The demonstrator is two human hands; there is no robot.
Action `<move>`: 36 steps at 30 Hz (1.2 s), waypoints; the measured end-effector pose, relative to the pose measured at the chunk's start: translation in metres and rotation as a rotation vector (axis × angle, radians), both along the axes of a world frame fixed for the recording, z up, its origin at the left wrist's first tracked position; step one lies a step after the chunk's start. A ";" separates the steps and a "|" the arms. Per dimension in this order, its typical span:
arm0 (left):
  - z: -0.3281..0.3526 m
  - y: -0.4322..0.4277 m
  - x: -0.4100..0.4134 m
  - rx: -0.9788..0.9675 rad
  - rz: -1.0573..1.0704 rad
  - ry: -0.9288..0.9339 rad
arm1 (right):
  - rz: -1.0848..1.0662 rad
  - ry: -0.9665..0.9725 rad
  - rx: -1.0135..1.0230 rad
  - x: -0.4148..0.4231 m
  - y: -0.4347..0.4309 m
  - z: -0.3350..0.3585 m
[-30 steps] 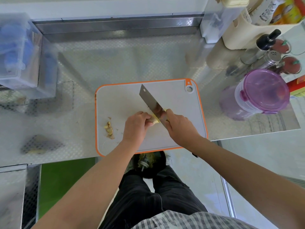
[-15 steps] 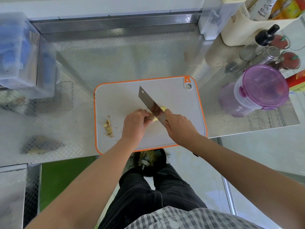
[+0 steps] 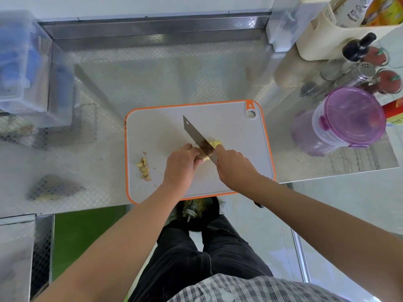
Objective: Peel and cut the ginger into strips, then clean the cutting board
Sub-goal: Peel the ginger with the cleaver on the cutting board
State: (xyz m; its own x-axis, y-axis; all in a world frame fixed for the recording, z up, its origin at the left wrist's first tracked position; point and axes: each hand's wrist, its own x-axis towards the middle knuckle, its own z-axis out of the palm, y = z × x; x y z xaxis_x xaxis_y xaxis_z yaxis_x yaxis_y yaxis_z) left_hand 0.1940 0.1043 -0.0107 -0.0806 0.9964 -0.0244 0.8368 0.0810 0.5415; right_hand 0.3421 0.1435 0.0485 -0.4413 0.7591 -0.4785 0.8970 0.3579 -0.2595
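**Cleaver working close to the holding fingers**

The ginger (image 3: 214, 143) lies near the middle of the orange-rimmed cutting board (image 3: 152, 131), which sits at the near edge of the bench (image 3: 152, 79). The left hand (image 3: 180, 165) curls its fingers over one end of the root, pinning it. The right hand (image 3: 234, 166) grips the cleaver (image 3: 194, 132), blade across the ginger. The knobbly root may roll under pressure, sending the blade into the left fingertips just beside it. Peel scraps (image 3: 144, 168) lie near the board's left edge.
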 end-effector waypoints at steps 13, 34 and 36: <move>0.000 -0.001 -0.002 0.022 -0.004 -0.045 | -0.084 0.097 0.015 -0.006 0.008 -0.025; -0.004 -0.001 -0.003 0.017 0.038 -0.038 | 0.031 0.032 0.044 0.008 -0.003 0.008; -0.004 -0.001 -0.003 0.017 0.040 -0.036 | 0.033 0.022 0.056 0.008 -0.004 0.008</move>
State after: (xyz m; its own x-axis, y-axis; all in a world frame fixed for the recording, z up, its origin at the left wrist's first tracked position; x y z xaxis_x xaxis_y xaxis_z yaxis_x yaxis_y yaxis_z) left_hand 0.1910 0.1034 -0.0148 -0.1200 0.9927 -0.0108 0.8132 0.1046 0.5725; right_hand 0.3502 0.1391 0.0564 -0.4764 0.7694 -0.4256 0.8788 0.4013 -0.2582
